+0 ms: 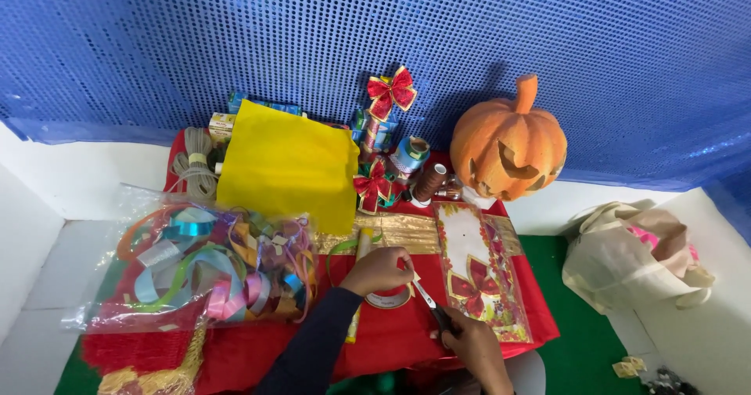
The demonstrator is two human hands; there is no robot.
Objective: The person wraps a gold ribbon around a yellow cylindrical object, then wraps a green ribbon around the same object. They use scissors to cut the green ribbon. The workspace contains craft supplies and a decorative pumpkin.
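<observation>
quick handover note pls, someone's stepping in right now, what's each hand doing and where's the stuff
Left hand: closed over a roll of tape on the red cloth.
Right hand: gripping scissors, blades pointing at the tape beside the left fingers.
Nearby: printed gift bag just right of the hands, clear bag of ribbon rolls to the left, yellow sheet behind, pumpkin at the back.
Done: scissors are at the tape.
Left: whether a cut has been made cannot be told.
</observation>
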